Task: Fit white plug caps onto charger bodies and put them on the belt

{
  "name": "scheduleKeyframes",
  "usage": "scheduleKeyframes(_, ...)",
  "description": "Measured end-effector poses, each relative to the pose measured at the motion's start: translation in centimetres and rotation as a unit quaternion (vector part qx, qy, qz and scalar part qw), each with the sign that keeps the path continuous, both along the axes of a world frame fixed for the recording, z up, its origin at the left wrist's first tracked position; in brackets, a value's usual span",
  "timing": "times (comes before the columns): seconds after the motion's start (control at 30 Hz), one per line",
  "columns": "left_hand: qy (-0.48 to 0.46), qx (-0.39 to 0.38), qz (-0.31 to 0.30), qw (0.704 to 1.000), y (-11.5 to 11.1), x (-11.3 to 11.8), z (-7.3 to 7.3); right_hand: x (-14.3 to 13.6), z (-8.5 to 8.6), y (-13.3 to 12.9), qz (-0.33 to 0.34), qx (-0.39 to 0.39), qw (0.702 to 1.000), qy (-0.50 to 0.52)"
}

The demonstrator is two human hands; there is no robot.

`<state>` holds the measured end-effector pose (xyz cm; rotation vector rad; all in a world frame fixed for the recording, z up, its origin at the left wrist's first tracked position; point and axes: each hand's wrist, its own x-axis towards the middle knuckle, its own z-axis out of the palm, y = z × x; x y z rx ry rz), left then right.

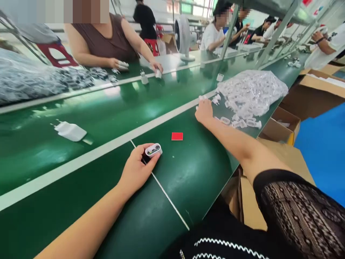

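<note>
My left hand grips a white charger housing with its open end facing up, and a circuit board shows inside. Farther forward on the right, my right hand reaches to the heap of small white plug pieces beside the plastic bag. Its fingers are bent around or over a white piece, but the back of the hand hides most of their grip. Between the two hands a small red block lies on the green table.
A white charger with prongs lies on the green belt to the left. The clear bag of white parts sits at the right edge, above cardboard boxes. Across the belt a co-worker handles chargers near a fan.
</note>
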<state>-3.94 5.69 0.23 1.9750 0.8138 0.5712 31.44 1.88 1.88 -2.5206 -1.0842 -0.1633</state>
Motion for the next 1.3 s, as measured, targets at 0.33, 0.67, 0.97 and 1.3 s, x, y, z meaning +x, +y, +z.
scheduleKeyframes(0.33,-0.016,0.016,-0.022,0.999,-0.1,0.0,0.6,1.6,2.3,2.1,0.052,0.141,0.982,0.113)
scheduleKeyframes(0.67,-0.078,0.118,0.022,0.99,-0.7,-0.4,1.2,-13.1,4.0,-0.7,0.373,0.317,0.803,0.341)
scheduleKeyframes(0.97,-0.112,0.169,0.068,0.977,-1.7,-0.8,2.4,-17.7,2.2,-4.1,0.51,0.301,0.786,0.176)
scheduleKeyframes(1.3,-0.197,-0.013,0.088,0.976,-1.3,-1.0,3.0,-18.4,4.0,-4.6,0.403,0.327,0.825,0.226)
